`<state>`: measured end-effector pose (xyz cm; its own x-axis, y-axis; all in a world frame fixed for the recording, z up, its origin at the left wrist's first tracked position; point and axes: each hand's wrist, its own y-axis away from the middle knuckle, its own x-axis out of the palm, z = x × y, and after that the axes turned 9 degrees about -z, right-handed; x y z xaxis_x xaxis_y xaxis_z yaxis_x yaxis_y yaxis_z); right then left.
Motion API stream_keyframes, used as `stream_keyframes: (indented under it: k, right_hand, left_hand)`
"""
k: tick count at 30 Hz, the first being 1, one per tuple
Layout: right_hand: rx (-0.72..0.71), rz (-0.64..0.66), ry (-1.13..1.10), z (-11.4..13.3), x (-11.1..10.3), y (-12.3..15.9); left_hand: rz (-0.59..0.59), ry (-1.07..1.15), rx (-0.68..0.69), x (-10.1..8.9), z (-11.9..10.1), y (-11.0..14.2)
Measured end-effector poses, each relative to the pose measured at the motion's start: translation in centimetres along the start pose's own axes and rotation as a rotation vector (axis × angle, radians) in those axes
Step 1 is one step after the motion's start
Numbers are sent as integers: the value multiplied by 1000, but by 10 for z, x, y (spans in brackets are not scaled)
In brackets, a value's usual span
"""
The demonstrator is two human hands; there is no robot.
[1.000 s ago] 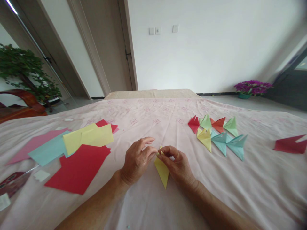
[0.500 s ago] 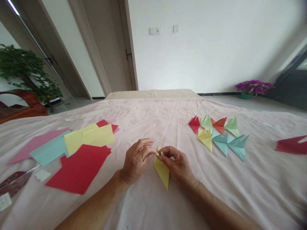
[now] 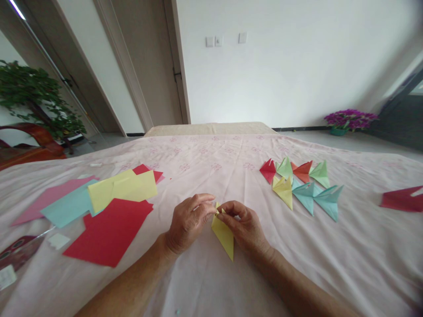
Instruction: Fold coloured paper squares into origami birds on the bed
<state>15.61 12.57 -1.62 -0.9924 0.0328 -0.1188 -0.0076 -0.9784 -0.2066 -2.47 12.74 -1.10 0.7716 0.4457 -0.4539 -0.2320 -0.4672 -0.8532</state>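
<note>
A folded yellow paper piece is between my hands over the tablecloth, its long point toward me. My right hand pinches its upper part between thumb and fingers. From the other side, my left hand is closed on the same top end, thumb and fingertips together; the exact contact is partly hidden. To the right stand several finished folded paper pieces, among them a yellow one, a red one and a light blue one.
On the left lie loose sheets: red, yellow, light blue and pink. A phone rests at the far left edge. A dark red paper piece lies far right. The pink-patterned cloth is wrinkled.
The yellow paper's lower point has shifted slightly to the right. The left fingers have closed in a little at its top; the right hand keeps its pinch.
</note>
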Motion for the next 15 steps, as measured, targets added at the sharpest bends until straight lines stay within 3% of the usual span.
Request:
stream_keyframes:
  k: [15]
  right_hand:
    - [-6, -9, 6, 4, 0, 0]
  left_hand:
    - [-14, -95, 77, -3, -1, -1]
